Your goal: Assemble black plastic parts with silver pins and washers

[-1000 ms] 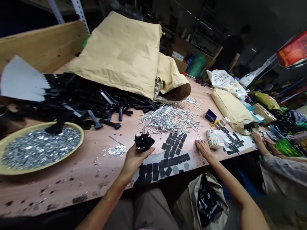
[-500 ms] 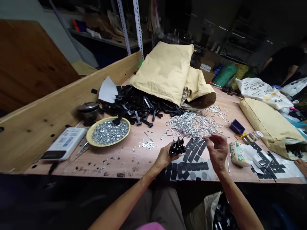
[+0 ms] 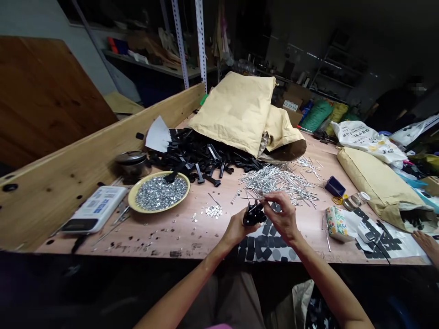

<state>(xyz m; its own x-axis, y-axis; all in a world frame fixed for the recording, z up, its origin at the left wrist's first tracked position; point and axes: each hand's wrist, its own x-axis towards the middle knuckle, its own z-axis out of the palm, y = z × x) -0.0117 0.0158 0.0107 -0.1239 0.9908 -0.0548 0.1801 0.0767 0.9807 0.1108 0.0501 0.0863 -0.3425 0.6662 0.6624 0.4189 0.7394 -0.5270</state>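
Note:
My left hand (image 3: 236,227) is closed round a bunch of black plastic parts (image 3: 254,214), held just above the table's near edge. My right hand (image 3: 280,215) is pinched at the top of that bunch, its fingers touching the parts; a thin metal pin seems to be between its fingertips, but it is too small to be sure. Beneath both hands lies a sheet of black adhesive pads (image 3: 265,240). A loose heap of silver pins (image 3: 277,180) spreads just beyond the hands. A small scatter of washers (image 3: 214,211) lies to the left.
A yellow dish of silver washers (image 3: 159,192), a pile of black plastic parts (image 3: 199,155) spilling from tan paper sacks (image 3: 236,109), a white scale (image 3: 96,208) and a wooden side board (image 3: 85,155) are on the left. Another person's hand (image 3: 425,241) rests at the far right.
My right hand left the pin heap, rose, then came in to meet the bunch in my left hand. My view pulled back and swung left.

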